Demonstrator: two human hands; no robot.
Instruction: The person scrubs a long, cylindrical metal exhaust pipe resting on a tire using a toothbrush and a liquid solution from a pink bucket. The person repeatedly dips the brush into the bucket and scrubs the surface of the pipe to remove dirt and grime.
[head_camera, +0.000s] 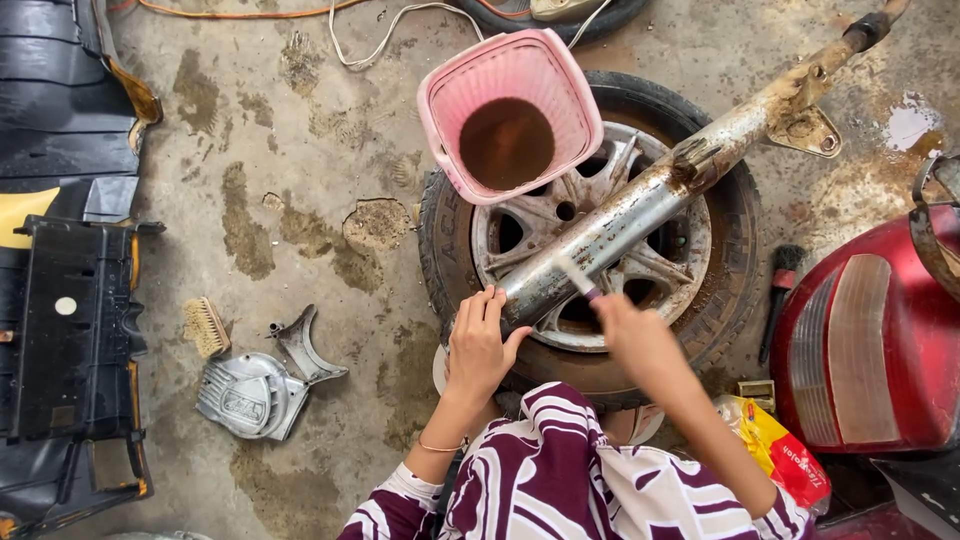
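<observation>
Exhaust pipe (650, 195) lay rusty across a wheel (590, 225), left hand (480, 345) curled around its end, right hand (630, 335) closed on a blurred brush (578, 277). Loosely balanced, it could have rolled into the pink bucket (510, 110) of brown liquid.

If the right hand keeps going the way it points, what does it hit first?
The right hand points up-left with a small brush, whose tip seems already on the rusty exhaust pipe; that comes first, though depth is unclear.

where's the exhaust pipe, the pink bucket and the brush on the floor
exhaust pipe (640, 205), head view, on the middle of its rusty metal body
pink bucket (560, 70), head view, on its ribbed inner wall
brush (207, 327), head view, on its bristle block
</observation>
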